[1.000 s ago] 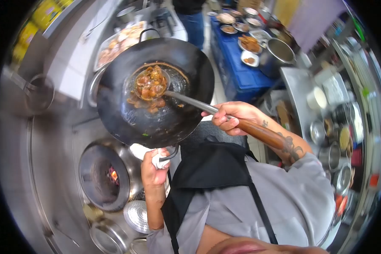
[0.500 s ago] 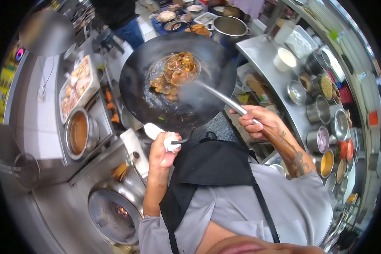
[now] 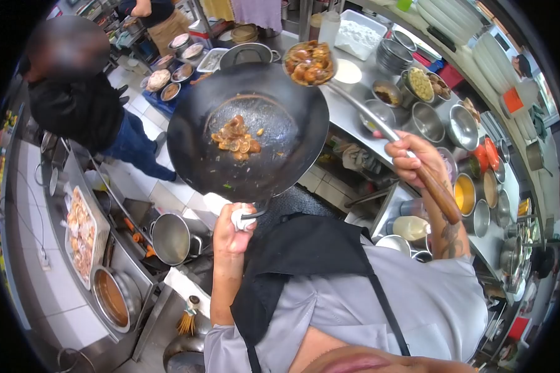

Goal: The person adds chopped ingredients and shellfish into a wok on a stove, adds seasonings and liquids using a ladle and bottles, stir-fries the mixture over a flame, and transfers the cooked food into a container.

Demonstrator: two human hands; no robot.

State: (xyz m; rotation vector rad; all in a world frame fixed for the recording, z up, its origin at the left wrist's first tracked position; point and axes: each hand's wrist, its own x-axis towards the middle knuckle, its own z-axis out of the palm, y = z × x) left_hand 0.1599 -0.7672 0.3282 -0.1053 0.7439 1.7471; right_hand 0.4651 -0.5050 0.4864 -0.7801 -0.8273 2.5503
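Observation:
My left hand (image 3: 233, 230) is closed round a white cloth (image 3: 242, 217) on the near handle of a large black wok (image 3: 193, 143). Some brown, saucy food pieces (image 3: 238, 138) lie in the middle of the wok. My right hand (image 3: 414, 160) grips the long ladle (image 3: 379, 123) where its metal shaft meets the wooden handle. The ladle's bowl, heaped with the same food (image 3: 310, 63), is held up at the wok's right rim, near the steel counter.
A steel counter (image 3: 354, 121) with many bowls runs along the right. A person in black (image 3: 74, 112) stands at the left; another person (image 3: 158, 22) is farther back. At lower left are a pot (image 3: 173, 239), a sauce pot (image 3: 113, 298) and a meat tray (image 3: 81, 239).
The view has swung toward the right-hand counter, with the wok carried along. The loaded ladle has risen out of the wok to its right rim. Less food remains in the wok.

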